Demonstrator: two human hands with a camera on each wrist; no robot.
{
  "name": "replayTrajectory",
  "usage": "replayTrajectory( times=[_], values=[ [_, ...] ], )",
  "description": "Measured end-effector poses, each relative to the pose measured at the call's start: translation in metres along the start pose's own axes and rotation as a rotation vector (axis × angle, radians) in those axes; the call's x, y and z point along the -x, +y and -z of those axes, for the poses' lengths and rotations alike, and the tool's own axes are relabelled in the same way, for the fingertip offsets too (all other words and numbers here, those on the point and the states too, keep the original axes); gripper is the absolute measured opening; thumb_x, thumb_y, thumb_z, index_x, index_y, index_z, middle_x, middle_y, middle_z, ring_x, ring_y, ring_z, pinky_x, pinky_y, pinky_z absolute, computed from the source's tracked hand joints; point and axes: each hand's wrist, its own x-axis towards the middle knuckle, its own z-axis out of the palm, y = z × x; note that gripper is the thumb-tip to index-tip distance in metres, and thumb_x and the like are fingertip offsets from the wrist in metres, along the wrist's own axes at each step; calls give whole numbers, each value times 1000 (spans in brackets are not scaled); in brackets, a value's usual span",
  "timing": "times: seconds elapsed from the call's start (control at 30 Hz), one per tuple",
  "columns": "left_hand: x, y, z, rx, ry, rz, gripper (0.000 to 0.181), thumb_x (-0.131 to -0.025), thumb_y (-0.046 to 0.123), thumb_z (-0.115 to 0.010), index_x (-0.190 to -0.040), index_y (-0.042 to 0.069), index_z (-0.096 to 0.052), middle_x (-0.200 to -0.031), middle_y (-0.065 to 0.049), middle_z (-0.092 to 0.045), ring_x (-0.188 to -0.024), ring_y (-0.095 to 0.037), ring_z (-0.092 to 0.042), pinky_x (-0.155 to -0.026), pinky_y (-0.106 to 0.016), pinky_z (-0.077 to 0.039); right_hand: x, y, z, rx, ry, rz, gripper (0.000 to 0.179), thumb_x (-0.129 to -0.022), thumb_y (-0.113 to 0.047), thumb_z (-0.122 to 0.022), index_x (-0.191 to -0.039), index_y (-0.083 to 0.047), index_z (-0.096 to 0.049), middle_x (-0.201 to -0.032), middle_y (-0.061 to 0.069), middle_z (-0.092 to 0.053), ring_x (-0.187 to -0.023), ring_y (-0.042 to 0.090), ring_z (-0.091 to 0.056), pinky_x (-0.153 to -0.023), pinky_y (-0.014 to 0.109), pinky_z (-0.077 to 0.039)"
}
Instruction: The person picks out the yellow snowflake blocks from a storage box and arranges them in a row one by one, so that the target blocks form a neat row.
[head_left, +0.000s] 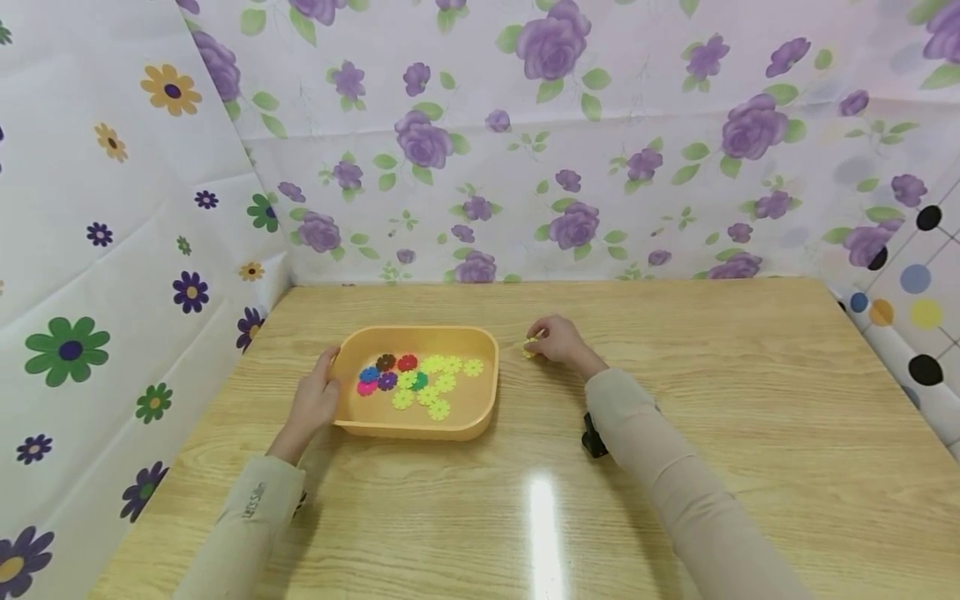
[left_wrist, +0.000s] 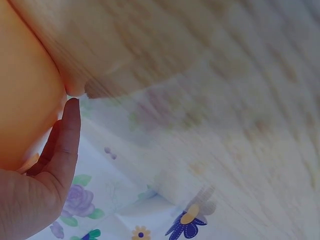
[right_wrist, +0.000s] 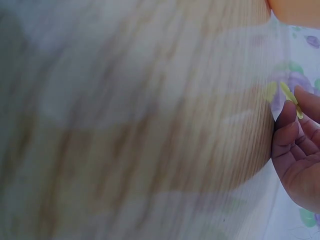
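Observation:
An orange plastic tray (head_left: 480, 421) stands left of centre on the table. In it lie several yellow notched discs (head_left: 438, 409), with a brown disc (head_left: 386, 362), a red disc (head_left: 407, 362), blue, pink, purple and green ones toward its left half. My left hand (head_left: 313, 400) holds the tray's left side; the left wrist view shows fingers (left_wrist: 67, 145) along its outer wall. To the right of the tray, my right hand (head_left: 558, 340) pinches a yellow notched disc (right_wrist: 289, 95) between thumb and fingertips, edge-on in the right wrist view.
The wood-grain table (head_left: 720, 358) reaches back to a floral curtain (head_left: 525, 167). Another flowered sheet (head_left: 90, 275) hangs along the left side. A small black object (head_left: 594, 437) shows beside the right sleeve.

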Motion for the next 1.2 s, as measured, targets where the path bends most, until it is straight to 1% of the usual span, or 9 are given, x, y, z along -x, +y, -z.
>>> replayTrajectory(
  times=[0.13, 0.23, 0.3, 0.4, 0.5, 0.57, 0.77, 0.97, 1.2],
  values=[
    [0, 1, 0, 2, -4, -3, 48, -89, -2, -31, -137, -5, -27, -125, -37, -41, -102, -44, -48, -89, -56, -38, 0, 3, 1, 23, 27, 1, 20, -80, -10, -68, -94, 3, -64, -66, 6, -60, -50, 9, -55, -49, 20, -45],
    [0, 0, -1, 0, 5, -13, 48, -88, -2, -31, -136, -6, -28, -125, -37, -41, -103, -45, -48, -89, -57, -37, 0, 5, 2, 33, 47, -1, 18, -81, -10, -67, -94, 3, -63, -71, 8, -62, -52, 11, -56, -50, 21, -46],
    [-1, -1, -1, -2, 14, -17, 48, -88, -1, -31, -136, -6, -28, -124, -37, -42, -101, -45, -49, -88, -57, -38, 1, 5, 4, 45, 71, -9, 17, -82, -9, -65, -94, 3, -64, -77, 11, -63, -59, 14, -58, -53, 23, -47],
    [-1, -2, -1, -3, 16, -23, 48, -88, -1, -32, -136, -6, -29, -124, -37, -42, -101, -46, -49, -88, -57, -38, 5, 2, 8, 74, 111, -22, 18, -83, -9, -62, -96, 3, -64, -86, 14, -62, -72, 21, -57, -62, 28, -47],
    [0, -2, -1, -5, 7, -21, 48, -88, -1, -31, -136, -6, -28, -125, -38, -41, -104, -47, -48, -89, -57, -37, 10, -4, 11, 75, 130, -24, 18, -83, -8, -61, -97, 3, -64, -87, 14, -60, -78, 23, -53, -68, 31, -45],
    [0, -1, -1, -7, 3, -18, 49, -88, -1, -31, -136, -7, -27, -124, -38, -41, -104, -48, -47, -89, -58, -37, 11, -9, 12, 58, 129, -8, 18, -83, -8, -61, -97, 3, -64, -84, 12, -60, -74, 21, -54, -67, 31, -46],
    [0, -1, 0, -16, 5, -11, 49, -87, -1, -30, -136, -6, -27, -123, -39, -42, -103, -47, -48, -88, -58, -38, 17, -21, 12, -33, 113, 28, 17, -84, -6, -60, -98, 4, -63, -77, 10, -59, -59, 16, -58, -54, 24, -47],
    [0, -1, -1, -16, 24, -23, 49, -87, -1, -32, -135, -6, -29, -122, -39, -43, -104, -50, -47, -88, -58, -37, 24, -30, 12, -93, 111, 45, 18, -84, -6, -60, -99, 4, -63, -77, 10, -59, -64, 23, -61, -53, 24, -49],
    [-1, -2, -2, -9, 16, -27, 49, -87, -1, -31, -135, -6, -29, -124, -38, -41, -106, -49, -46, -90, -58, -36, 29, -42, 9, -193, 84, 94, 21, -83, -5, -62, -100, 7, -63, -75, 11, -61, -67, 32, -62, -51, 24, -48]
  ],
)
